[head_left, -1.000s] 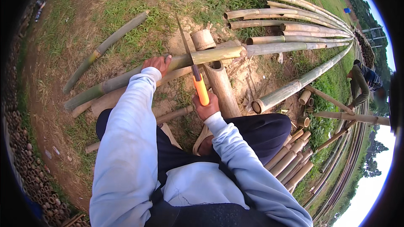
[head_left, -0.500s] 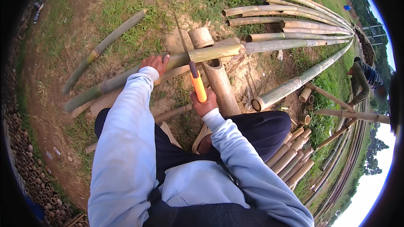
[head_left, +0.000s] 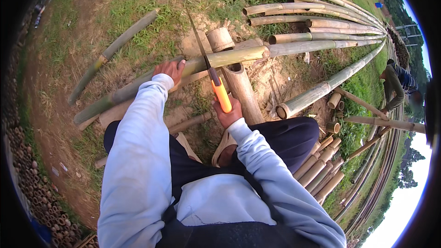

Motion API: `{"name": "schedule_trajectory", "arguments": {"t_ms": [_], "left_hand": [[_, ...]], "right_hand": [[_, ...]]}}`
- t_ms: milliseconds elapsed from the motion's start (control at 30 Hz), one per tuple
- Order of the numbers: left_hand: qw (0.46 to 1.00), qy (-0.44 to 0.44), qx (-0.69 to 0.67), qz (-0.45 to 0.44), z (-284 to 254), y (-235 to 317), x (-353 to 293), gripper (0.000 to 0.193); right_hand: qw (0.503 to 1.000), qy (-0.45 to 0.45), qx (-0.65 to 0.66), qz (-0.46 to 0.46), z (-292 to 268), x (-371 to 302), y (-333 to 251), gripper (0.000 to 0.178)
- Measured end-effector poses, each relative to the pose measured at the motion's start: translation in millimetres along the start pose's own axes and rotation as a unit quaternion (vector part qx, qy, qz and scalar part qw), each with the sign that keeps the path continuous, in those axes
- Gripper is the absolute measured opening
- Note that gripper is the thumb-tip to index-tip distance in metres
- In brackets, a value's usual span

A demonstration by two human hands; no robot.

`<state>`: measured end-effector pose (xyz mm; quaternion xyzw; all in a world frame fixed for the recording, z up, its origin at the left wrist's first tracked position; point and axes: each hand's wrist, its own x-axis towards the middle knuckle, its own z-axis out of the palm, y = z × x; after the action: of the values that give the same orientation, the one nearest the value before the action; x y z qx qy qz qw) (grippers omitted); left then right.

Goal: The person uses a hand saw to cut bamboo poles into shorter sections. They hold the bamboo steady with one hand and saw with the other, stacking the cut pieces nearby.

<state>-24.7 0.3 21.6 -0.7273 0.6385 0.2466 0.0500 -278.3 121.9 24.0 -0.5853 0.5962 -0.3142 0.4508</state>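
Ideally, I'd draw the saw point(head_left: 212, 74) in long, straight strokes across the bamboo pole point(head_left: 236, 56) lying crosswise beyond the knees point(head_left: 296, 140), right hand point(head_left: 228, 112) wrapped round the handle point(head_left: 222, 97), left hand point(head_left: 170, 71) clasped over the pole, clear of the saw.

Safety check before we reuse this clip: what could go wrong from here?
1. Cut: the bare left hand holds the pole just left of the blade; if the blade jumps, it could catch the fingers.
2. Roll: the pole is round and only that hand visibly steadies it, so it might twist.
3. Slip: the right hand is also bare on the handle.
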Motion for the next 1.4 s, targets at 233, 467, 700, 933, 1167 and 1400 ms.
{"name": "schedule_trajectory", "arguments": {"t_ms": [233,467,700,933,1167,1400], "left_hand": [[1.000,0.019,-0.015,-0.015,17,-26,3,0.064],[0.999,-0.005,0.027,0.017,16,-18,13,0.053],[0.999,0.032,-0.012,0.006,23,-24,1,0.062],[0.999,0.035,-0.022,0.002,8,-14,1,0.065],[0.998,0.069,-0.007,0.002,15,-22,-4,0.066],[0.998,0.053,-0.026,0.001,10,-14,3,0.065]], "right_hand": [[0.998,0.006,0.049,0.047,-51,-147,-65,0.015],[0.998,0.046,-0.023,-0.045,5,-16,-11,0.027],[0.999,0.009,0.040,0.020,-46,-151,-40,0.018],[0.999,0.011,-0.037,-0.021,8,-13,-10,0.020],[0.998,0.016,0.053,0.011,-42,-153,-49,0.019],[0.999,0.024,-0.001,-0.043,3,-30,-3,0.021]]}}
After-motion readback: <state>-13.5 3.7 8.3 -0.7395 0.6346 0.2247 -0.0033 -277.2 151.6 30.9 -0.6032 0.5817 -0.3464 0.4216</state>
